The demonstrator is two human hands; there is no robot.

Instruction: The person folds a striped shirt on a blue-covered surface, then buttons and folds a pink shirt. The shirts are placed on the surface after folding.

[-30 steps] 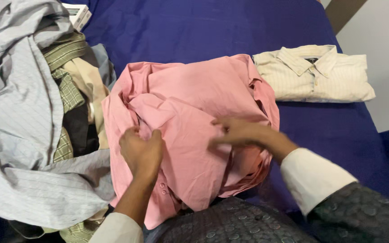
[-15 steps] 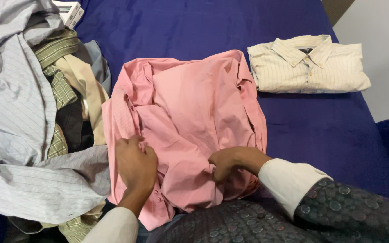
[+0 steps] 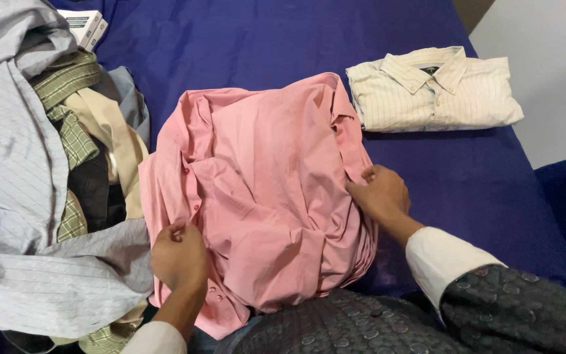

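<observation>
Two hands: both on the pink shirt [image 3: 263,196], one at each side edge.
Left hand [image 3: 179,255]: closed on the shirt's left front edge, near the button strip; fingers curled, fabric pinched.
Right hand [image 3: 380,194]: fingers folded over the shirt's right edge, gripping the cloth there.
Change, right hand: half a second ago it sat low near the shirt's middle hem; it now sits higher and further right, at the outer edge.
Change, left hand: it has slid down and outward, from the placket to the lower left edge.
Change, shirt: the front lies flatter and wider than a second ago; fewer bunched folds in the middle.
Reading: hands have gone from smoothing the centre to holding the sides; the shirt looks squared up, not yet folded.
Shirt position: rumpled but spread on the blue sheet [image 3: 283,39], straight in front of the person.
Left of it: loose pile [image 3: 34,170] of grey striped, checked and beige clothes, touching the shirt's left edge.
Beyond, right: cream shirt [image 3: 433,88], folded, apart from the pink one.
Far corner: small box [image 3: 85,26], partly under the pile.
</observation>
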